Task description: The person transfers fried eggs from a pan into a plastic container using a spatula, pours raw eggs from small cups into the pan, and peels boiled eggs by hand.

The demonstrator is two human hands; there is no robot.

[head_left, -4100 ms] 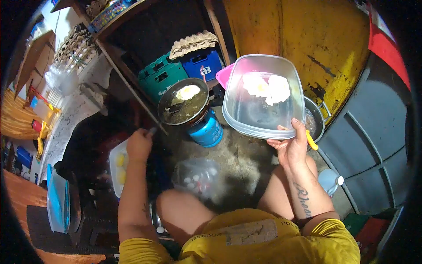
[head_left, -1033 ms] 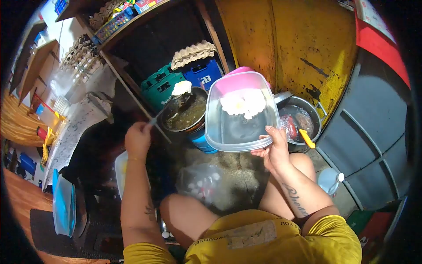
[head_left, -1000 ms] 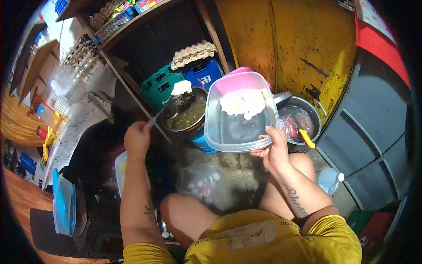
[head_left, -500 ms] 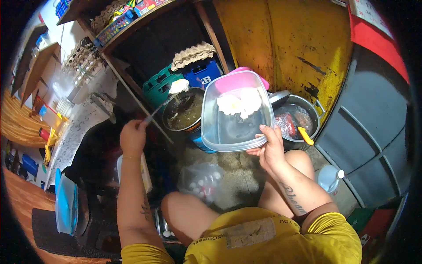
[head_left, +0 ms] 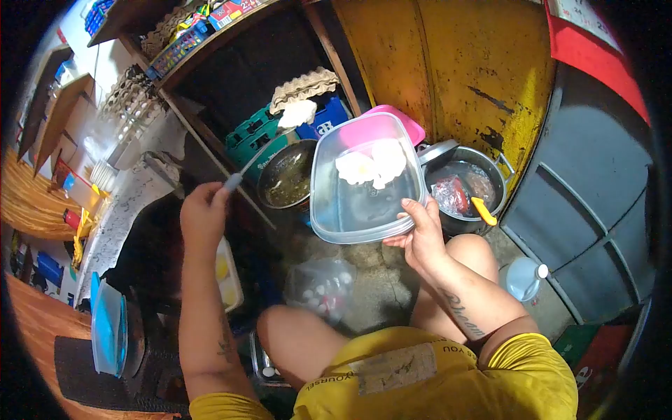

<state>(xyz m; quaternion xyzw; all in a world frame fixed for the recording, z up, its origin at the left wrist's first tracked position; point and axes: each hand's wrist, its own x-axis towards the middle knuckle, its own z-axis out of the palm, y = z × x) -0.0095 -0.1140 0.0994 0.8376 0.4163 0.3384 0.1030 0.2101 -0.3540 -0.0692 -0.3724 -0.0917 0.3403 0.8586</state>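
Note:
My left hand is closed around the grey handle of a spatula, which slants up and away over the pan. On the far end of the spatula rests a white fried egg. Below it, the frying pan holds dark oil with pale bits. My right hand grips the near right corner of a clear plastic container, tilted toward me. Several white fried eggs appear to lie inside it, overlapping.
A pot with plastic-wrapped contents and a yellow handle stands at the right. Behind are a pink lid, egg trays and crates. A bag of eggs lies on the floor near my knees; a jug stands right.
The spatula with the fried egg has risen higher above the pan and shifted slightly to the right. My right hand keeps hold of the container, which has barely moved.

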